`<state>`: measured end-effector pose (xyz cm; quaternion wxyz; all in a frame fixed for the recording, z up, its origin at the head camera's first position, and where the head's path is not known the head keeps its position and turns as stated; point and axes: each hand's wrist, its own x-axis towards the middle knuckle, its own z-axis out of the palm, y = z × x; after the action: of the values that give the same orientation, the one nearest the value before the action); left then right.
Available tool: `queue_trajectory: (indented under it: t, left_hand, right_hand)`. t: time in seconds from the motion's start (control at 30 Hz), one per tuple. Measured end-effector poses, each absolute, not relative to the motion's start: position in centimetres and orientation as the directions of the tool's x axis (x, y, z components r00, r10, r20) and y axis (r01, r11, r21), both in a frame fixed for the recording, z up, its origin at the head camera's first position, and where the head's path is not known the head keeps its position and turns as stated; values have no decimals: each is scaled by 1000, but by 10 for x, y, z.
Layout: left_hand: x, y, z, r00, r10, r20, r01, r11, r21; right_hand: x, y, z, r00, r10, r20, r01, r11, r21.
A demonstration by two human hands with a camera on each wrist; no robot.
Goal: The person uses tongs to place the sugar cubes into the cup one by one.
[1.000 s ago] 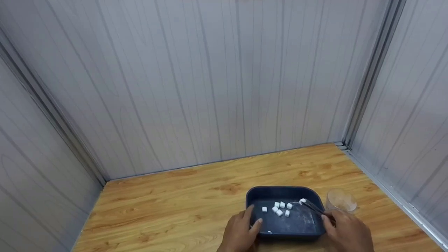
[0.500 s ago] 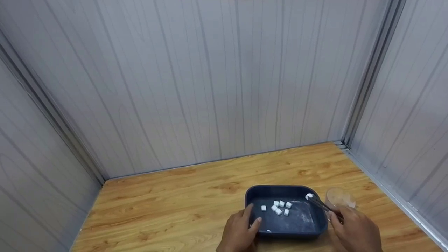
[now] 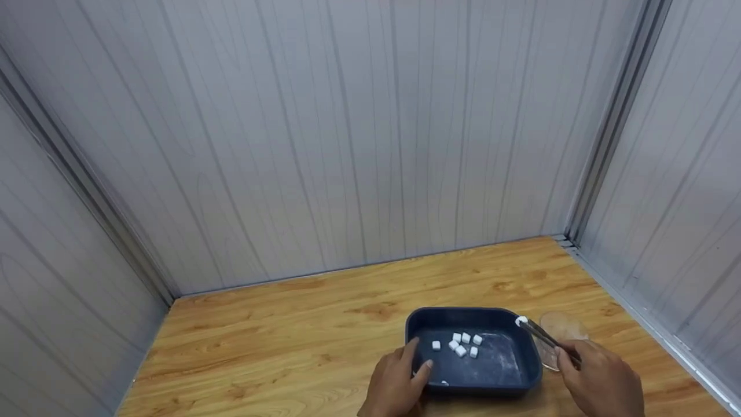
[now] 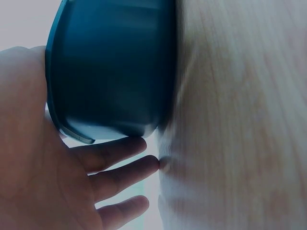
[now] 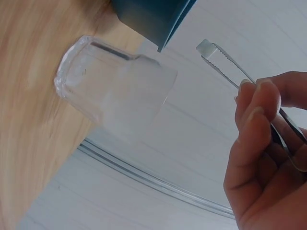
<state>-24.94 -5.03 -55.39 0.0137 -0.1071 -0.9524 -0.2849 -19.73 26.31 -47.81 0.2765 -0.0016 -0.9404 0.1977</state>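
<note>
Right hand (image 3: 602,385) pinched metal tweezers (image 3: 547,339), whose tips clamped one white cube (image 3: 521,320). Over the preceding second the cube had travelled from inside the dark tray (image 3: 524,379) to its right rim, nearing the clear glass (image 3: 558,336): apparently a transfer mid-carry. Left hand (image 3: 396,382), fingers relaxed, steadied the tray. Six cubes (image 3: 463,344) remained grouped inside.

I can read no text, label, brand, number or sign anywhere in these views. The dark blue tray (image 3: 472,317) under my left hand (image 3: 396,385), the tweezers (image 3: 547,337) in my right hand (image 3: 605,385), the clear glass (image 5: 112,86) and the worktop (image 3: 278,341) all show plain, unmarked surfaces.
</note>
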Motion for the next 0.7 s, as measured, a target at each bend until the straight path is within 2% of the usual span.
queue_trajectory:
  t: [0.37, 0.7]
  left_hand:
    - [-251, -49, -554, -983, 175, 48, 172, 818, 549]
    - [-248, -51, -556, -974, 195, 116, 227, 804, 550]
  right_hand:
    - [-194, 271, -476, -837, 123, 534, -110, 917, -384]
    - [-191, 277, -476, -823, 139, 550, -102, 918, -384]
